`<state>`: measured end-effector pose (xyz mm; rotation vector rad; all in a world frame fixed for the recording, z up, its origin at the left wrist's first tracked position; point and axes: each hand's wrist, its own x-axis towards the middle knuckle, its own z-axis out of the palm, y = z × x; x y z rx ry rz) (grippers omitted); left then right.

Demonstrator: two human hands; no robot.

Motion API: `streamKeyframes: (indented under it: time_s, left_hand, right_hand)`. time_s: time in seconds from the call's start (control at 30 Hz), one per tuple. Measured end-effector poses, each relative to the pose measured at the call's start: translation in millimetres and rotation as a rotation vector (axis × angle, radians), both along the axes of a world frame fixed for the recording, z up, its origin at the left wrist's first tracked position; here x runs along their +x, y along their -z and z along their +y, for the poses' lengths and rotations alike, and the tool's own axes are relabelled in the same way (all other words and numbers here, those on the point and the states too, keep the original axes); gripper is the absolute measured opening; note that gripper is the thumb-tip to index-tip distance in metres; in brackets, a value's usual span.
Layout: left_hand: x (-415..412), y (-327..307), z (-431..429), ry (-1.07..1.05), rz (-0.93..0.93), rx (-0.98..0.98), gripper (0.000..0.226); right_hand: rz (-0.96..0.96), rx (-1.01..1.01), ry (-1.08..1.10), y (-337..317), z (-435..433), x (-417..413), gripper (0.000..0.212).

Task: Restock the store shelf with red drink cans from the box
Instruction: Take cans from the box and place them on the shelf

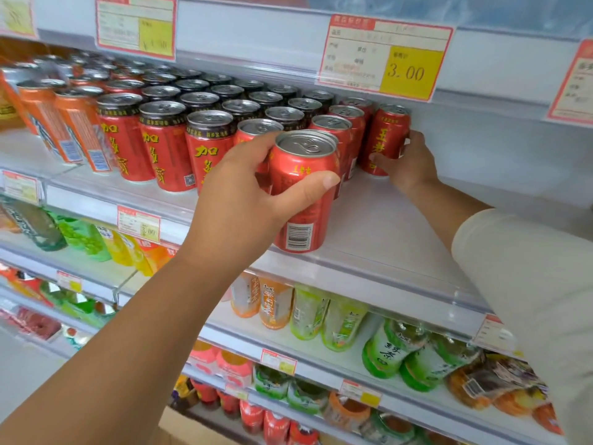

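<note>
Placing step: a red can is gripped by left-hand fingers beside the price tag row, right hand wrapped on another can, both probably needing setting down.

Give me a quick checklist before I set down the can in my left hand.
1. Left hand grip on the front can: fingers wrapped round it, ok.
2. Front can upright: slightly tilted, base at the shelf front edge, not ok yet.
3. Bare shelf space to the right of the rows: open, ok.
4. Right hand on the back can: that can stands upright at the row's end, ok.
5. Front can's label facing out: barcode faces forward, not ok.
6. Box supply: not in view, cannot tell.
</note>
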<state>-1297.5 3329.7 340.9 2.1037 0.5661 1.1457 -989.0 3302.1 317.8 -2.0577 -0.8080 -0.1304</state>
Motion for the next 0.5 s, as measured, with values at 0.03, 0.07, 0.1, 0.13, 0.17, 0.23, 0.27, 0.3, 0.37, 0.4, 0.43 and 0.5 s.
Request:
streamKeyframes:
  time_s: [0.03,0.07,0.1,0.13,0.17,0.23,0.27,0.3,0.37,0.4,0.43,0.5]
  left_hand:
    - [0,0,0,0.003,0.001,-0.003,0.063]
    - [1,0,0,0.003,0.004,-0.003,0.063]
    - [1,0,0,0.001,0.009,-0.003,0.062]
    - [2,1,1,-0.004,0.013,-0.005,0.062]
    - [1,1,1,-0.007,0.015,-0.014,0.062]
    - [0,-1,-1,-0.003,0.016,-0.039,0.061]
    - [0,-3,-2,0.003,0.017,-0.052,0.06]
    - [-1,-5,-4,0.011,0.018,-0.068,0.055]
    - [-3,-10,-9,0.024,0.01,-0.099,0.042]
    - [-4,-13,-12,0.027,0.004,-0.108,0.036]
    - [-5,-15,-15,0.026,-0.002,-0.112,0.033]
    - [-5,-17,-21,0.015,-0.017,-0.113,0.035]
  right_hand:
    - [0.007,0.003,0.003,0,1,1,0.075]
    - [0.013,0.007,0.004,1,2,3,0.074]
    - [0.023,0.012,0.002,1,3,5,0.074]
    - [0.032,0.016,0.0,2,4,6,0.074]
    - [0.038,0.014,-0.002,2,5,8,0.074]
    - [0.057,0.003,-0.004,4,7,10,0.077]
    - [0.085,-0.002,-0.001,4,7,10,0.081]
    - [0.117,-0.009,0.012,4,6,6,0.086]
    - [0.101,-0.029,0.067,-2,-2,-8,0.092]
    - [0.045,-0.027,0.077,-8,-9,-20,0.088]
    - [-0.022,-0.005,0.049,-14,-19,-35,0.08]
    - [-0.065,0.052,-0.137,-26,-45,-70,0.064]
